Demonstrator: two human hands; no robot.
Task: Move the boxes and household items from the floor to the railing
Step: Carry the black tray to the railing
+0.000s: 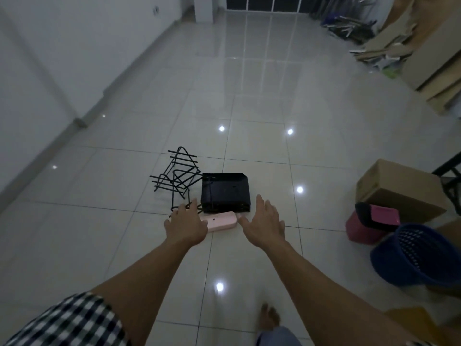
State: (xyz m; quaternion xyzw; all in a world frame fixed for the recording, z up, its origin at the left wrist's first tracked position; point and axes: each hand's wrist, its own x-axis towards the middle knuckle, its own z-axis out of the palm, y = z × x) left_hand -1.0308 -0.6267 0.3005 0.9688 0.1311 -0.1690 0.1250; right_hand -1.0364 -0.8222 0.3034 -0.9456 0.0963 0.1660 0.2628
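Both arms are stretched toward the small cluster at the centre of the frame. The left hand point(185, 226) hangs over the near-left end of a flat pink item point(222, 221). Its fingers are apart and straight, with the tips over the lower wires of a black wire rack point(177, 176); I cannot tell whether they touch anything. The right hand point(264, 221) is just beside the pink item's right end, fingers likewise spread and holding nothing, the thumb toward the item. Right behind the pink item lies a black box point(225, 192), all on the tiled floor point(249, 101).

The step in hand looks like picking up this cluster, and nothing is lifted yet. To do it well, settle on one load first. The box is squat and looks rigid, so a palm on each side wall should carry it, and the pink item could ride on top. The rack is open wire and likely to snag on fingers or the box's corner, so it is better taken separately by a top bar. At the right of the frame a cardboard box point(399, 188) and a blue basket point(419, 255) wait on the floor too. The railing is not plainly in view
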